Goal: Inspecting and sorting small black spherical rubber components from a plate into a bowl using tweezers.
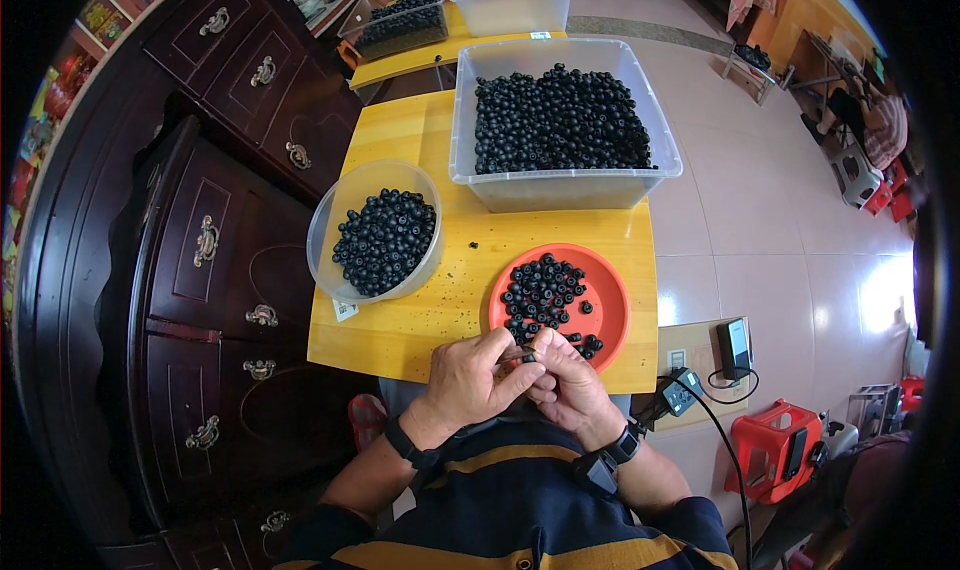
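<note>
My left hand [468, 375] and my right hand [570, 382] meet at the near edge of a red plate [612, 305]. Between their fingertips is a small black round part [528, 357], pinched by the right hand. The left fingers are closed against it, perhaps round a thin dark thing; what exactly they hold is too small to tell. On the plate lies a heap of black ring-like parts [540, 292], with a few loose ones at its right side. A round clear tub [322, 245] of similar black parts stands to the left.
Behind the plate stands a large clear bin [565, 192] full of black parts. One loose part [473, 245] and dark crumbs lie on the yellow table [400, 335]. A dark wooden cabinet [225, 270] flanks the left; a red stool [775, 450] and a black cable [735, 440] are at right.
</note>
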Demonstrator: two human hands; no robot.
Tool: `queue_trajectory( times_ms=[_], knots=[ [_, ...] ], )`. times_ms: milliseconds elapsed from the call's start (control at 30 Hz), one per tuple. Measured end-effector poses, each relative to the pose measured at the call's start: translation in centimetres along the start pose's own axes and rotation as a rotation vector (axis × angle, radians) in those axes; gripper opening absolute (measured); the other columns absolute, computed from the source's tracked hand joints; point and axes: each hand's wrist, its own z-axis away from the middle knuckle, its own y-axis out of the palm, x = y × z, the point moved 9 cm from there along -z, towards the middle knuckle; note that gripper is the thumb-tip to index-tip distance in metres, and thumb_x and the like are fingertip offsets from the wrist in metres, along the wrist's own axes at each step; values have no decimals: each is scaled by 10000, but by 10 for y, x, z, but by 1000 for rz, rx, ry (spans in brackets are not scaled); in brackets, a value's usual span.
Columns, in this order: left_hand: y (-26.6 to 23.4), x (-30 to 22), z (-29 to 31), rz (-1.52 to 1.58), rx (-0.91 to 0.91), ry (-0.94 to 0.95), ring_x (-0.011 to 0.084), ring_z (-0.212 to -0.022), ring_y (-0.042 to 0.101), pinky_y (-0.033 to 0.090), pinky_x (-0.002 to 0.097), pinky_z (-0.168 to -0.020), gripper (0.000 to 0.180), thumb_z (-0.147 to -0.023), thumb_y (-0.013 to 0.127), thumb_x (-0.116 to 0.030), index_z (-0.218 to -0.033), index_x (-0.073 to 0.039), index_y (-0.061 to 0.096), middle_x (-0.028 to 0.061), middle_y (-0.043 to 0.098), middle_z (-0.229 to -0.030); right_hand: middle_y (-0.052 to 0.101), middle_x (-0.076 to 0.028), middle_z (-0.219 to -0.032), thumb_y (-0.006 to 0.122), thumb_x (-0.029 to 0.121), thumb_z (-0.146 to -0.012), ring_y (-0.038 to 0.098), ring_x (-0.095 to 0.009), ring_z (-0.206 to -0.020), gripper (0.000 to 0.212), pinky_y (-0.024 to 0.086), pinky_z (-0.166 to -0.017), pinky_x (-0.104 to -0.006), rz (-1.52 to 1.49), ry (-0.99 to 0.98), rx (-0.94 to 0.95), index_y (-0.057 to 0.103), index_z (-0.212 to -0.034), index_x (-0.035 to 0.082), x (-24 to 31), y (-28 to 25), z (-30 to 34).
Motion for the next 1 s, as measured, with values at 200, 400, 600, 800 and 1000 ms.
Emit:
queue_trajectory(
  times_ms=[200,400,600,800,1000],
  knots=[
    [2,2,1,-3,32,-7,313,-581,649,490,375,-523,363,-898,729,-388,-818,-56,606,122,622,-652,565,33,-798,610,143,-1007,437,-7,-588,66,351,-471,-153,71,2,-97,587,-950,117,2,-10,3],
    [14,6,6,-32,96,-14,326,-598,668,496,386,-525,384,-911,715,-397,-782,-48,619,131,639,-644,570,31,-797,614,148,-1005,445,-7,-589,63,353,-474,-156,57,5,-125,596,-952,121,-2,-16,3],
    [6,1,6,62,43,-12,285,-599,690,500,364,-524,341,-885,759,-351,-813,-43,632,123,659,-662,576,24,-822,610,163,-1010,445,-11,-597,58,351,-486,-156,-42,47,-67,587,-971,125,-6,-7,3],
    [-16,-16,3,117,-136,12,189,-559,665,505,304,-528,264,-829,820,-197,-971,-34,669,82,655,-659,591,6,-877,616,187,-1008,446,-15,-609,78,350,-503,-155,-74,83,0,576,-991,122,-10,2,2],
    [-20,-9,10,91,-135,33,165,-533,630,497,295,-523,259,-818,813,-129,-1024,-36,688,60,652,-663,609,3,-910,621,243,-1004,486,-39,-641,126,380,-527,-164,-96,164,-40,590,-1008,120,-23,-6,0]
  ],
)
